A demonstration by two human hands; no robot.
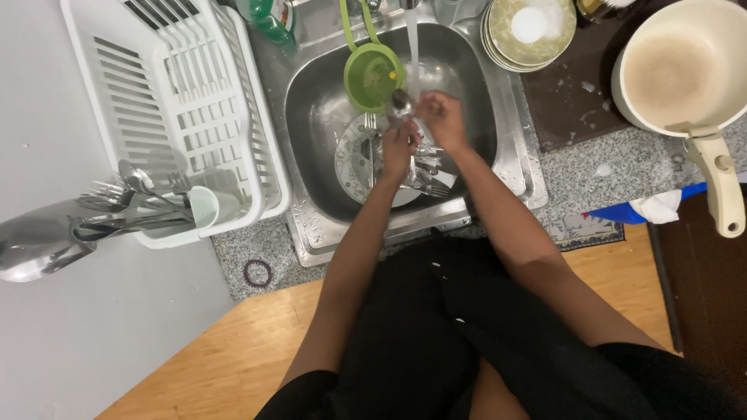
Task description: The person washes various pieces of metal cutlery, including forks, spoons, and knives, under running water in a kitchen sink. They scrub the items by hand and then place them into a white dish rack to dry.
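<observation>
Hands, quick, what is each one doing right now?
Left hand: closed on the spoon.
Right hand: at the spoon's bowl, grip cannot be told.

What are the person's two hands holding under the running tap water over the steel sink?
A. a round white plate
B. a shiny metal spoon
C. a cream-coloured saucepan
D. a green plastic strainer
B. Both the left hand and the right hand grip a shiny metal spoon in the stream of water, above the steel sink; the green plastic strainer sits untouched beside it.
</observation>
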